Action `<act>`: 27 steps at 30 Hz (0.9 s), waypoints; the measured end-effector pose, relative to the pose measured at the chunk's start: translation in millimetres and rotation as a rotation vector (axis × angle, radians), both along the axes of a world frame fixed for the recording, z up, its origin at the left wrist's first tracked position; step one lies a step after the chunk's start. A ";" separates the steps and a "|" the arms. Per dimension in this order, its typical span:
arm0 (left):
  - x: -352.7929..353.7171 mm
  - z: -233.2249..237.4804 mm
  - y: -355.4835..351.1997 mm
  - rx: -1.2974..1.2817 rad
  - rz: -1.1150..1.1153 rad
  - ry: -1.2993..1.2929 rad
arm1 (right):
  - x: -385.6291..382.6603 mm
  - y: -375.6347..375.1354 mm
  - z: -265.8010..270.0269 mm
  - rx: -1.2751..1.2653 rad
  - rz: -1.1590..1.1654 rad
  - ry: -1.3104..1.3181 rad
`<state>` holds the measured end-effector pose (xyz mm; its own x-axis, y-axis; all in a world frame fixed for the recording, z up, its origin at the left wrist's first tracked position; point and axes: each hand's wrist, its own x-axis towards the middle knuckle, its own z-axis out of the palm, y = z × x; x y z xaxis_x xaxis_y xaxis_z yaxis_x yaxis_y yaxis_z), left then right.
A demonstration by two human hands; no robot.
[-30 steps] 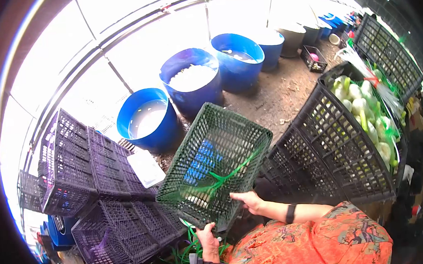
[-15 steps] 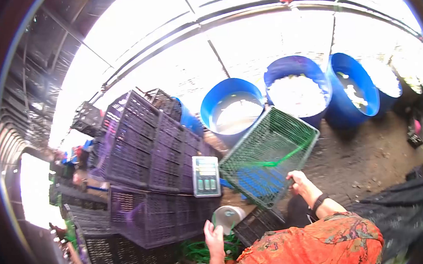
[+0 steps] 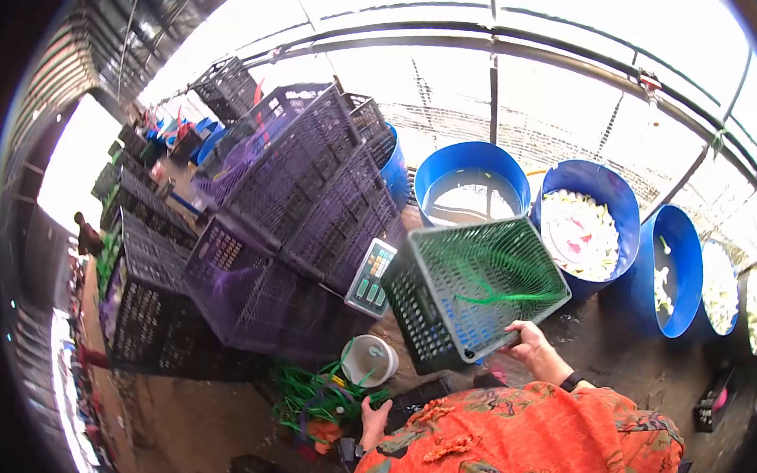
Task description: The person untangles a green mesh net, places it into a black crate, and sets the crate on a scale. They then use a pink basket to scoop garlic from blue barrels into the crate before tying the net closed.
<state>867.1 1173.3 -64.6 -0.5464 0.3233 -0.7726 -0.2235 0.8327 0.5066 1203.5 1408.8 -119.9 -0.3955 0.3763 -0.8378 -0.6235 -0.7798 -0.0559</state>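
Note:
My right hand [image 3: 528, 347] is closed round the near rim of a green plastic mesh crate [image 3: 429, 298], which hangs tilted in front of me. Inside the crate lies a bright green strip [image 3: 519, 297]. My left hand [image 3: 375, 421] holds nothing, its thumb and fingers apart. Close to it is a tangle of green strips [image 3: 305, 394] on the floor, with a white bucket [image 3: 370, 360] just beyond. Between the purple crates and the green crate stands a digital scale display [image 3: 372, 280] with a lit panel.
Stacked purple crates [image 3: 308, 206] rise at the left, and black crates [image 3: 156, 317] stand farther left. Along the far side, blue barrels hold water [image 3: 468, 155] or pale cut pieces [image 3: 598, 174]. A dark crate [image 3: 417, 401] sits by my body.
The view has swung left, so the crate stacks show more fully. The green crate has tilted, still in my right hand. My left hand is lower, nearer the green strips.

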 end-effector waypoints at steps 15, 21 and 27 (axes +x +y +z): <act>7.0 -78.5 41.6 -0.262 0.306 0.272 | 10.1 127.8 17.0 0.063 0.236 -0.201; 106.7 -121.9 54.7 -0.505 0.414 -0.001 | 11.1 175.0 19.8 -0.143 0.380 -0.104; 155.6 -203.6 67.7 -0.578 0.397 -0.095 | 36.2 164.5 -83.4 -0.205 0.507 -0.159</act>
